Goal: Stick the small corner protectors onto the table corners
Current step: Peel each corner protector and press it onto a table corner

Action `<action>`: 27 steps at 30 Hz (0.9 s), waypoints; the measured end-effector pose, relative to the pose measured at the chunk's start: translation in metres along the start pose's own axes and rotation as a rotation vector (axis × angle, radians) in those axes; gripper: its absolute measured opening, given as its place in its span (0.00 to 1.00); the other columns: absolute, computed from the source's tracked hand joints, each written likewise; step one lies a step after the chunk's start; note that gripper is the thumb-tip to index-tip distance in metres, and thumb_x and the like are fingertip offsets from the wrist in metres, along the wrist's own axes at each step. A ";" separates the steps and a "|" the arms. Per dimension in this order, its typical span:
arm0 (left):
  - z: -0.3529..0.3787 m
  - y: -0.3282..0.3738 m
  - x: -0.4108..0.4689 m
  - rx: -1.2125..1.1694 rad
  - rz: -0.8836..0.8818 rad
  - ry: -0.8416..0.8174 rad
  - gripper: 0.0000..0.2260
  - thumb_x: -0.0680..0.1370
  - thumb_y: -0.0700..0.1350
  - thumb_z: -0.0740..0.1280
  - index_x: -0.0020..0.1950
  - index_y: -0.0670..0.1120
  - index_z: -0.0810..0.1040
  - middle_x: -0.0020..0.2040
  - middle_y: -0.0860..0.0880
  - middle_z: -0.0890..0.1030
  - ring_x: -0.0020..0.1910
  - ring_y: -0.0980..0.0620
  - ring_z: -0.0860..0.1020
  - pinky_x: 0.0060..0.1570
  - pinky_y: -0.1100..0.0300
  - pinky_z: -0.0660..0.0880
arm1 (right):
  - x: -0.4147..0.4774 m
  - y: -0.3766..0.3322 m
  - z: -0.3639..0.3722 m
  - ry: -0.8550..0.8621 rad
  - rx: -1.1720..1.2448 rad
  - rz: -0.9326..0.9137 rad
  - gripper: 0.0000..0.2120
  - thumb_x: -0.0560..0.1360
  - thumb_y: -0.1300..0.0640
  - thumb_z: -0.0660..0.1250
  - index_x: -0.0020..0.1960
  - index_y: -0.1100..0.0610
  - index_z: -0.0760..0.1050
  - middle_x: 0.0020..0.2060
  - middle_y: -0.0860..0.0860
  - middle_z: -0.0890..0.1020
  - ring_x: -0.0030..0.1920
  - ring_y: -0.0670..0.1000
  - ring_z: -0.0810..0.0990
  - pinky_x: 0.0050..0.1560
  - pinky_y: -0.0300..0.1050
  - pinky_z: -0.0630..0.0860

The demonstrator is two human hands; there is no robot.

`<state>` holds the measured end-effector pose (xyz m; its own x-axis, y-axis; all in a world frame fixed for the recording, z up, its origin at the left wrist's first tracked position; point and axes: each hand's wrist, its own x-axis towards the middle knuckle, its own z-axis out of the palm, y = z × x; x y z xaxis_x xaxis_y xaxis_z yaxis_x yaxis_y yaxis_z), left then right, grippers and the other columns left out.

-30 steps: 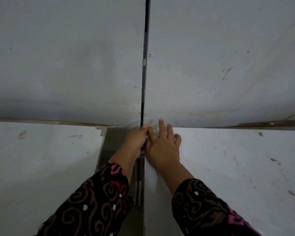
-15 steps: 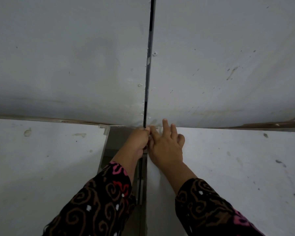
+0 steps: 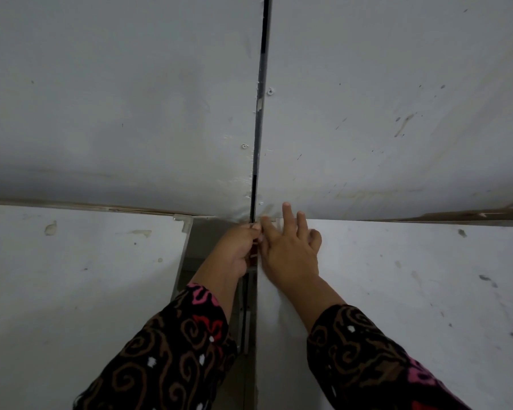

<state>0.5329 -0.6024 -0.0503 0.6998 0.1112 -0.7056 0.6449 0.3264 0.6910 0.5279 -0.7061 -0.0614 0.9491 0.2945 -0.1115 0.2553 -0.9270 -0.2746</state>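
So the corner protector being stuck on is basically hidden right under the fingers, at the far near-gap corner of the right counter (image 3: pixel 397 291). All I get is a pale sliver between the two hands, too small to call.

The right hand (image 3: pixel 290 253) lies flat on top of that corner, fingers (image 3: pixel 286 214) straight and slightly spread, tips reaching the wall. My guess is it's pressing the top flap down so the glue takes. The left hand (image 3: pixel 237 250) comes in from the side, fingers curled in tight against the corner's side edge, touching the right forefinger. I can't tell whether they're pinching the protector or just pushing it sideways. Either way, two hands from two directions makes sense for a piece that wraps an edge.

Off to the left of the fingers, across the gap (image 3: pixel 216 235), the left counter (image 3: pixel 71 291) already has a clear protector (image 3: pixel 185 222) on its corner, so that one looks done.

Just beyond the fingertips is the grey wall (image 3: pixel 101 99), with a dark seam (image 3: pixel 259 113) running straight up from them. The counter sits touching that wall, so I reckon the wall side of the corner is awkward to reach, and the narrow gap cramps the left hand.
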 end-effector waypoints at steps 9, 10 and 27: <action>-0.011 0.002 0.000 0.011 -0.093 -0.032 0.11 0.77 0.40 0.59 0.53 0.43 0.80 0.39 0.46 0.78 0.40 0.47 0.76 0.43 0.53 0.74 | -0.002 -0.001 0.003 0.078 -0.005 -0.035 0.19 0.81 0.48 0.50 0.72 0.45 0.61 0.77 0.55 0.52 0.76 0.60 0.47 0.70 0.60 0.49; -0.011 0.003 0.000 0.008 -0.099 -0.029 0.11 0.76 0.42 0.60 0.52 0.43 0.80 0.38 0.47 0.77 0.39 0.48 0.76 0.42 0.54 0.74 | -0.002 -0.001 0.004 0.074 -0.009 -0.037 0.20 0.81 0.48 0.49 0.72 0.45 0.60 0.77 0.55 0.51 0.76 0.60 0.47 0.70 0.60 0.49; 0.010 0.008 0.008 0.273 0.070 0.137 0.18 0.82 0.51 0.57 0.65 0.42 0.75 0.61 0.41 0.79 0.60 0.44 0.77 0.52 0.56 0.72 | -0.001 -0.002 0.005 0.087 0.010 0.027 0.22 0.80 0.48 0.50 0.74 0.44 0.57 0.77 0.55 0.49 0.76 0.59 0.47 0.69 0.59 0.50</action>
<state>0.5468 -0.6086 -0.0491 0.7093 0.2559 -0.6568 0.6685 0.0515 0.7420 0.5254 -0.7035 -0.0658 0.9682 0.2475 -0.0353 0.2280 -0.9319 -0.2820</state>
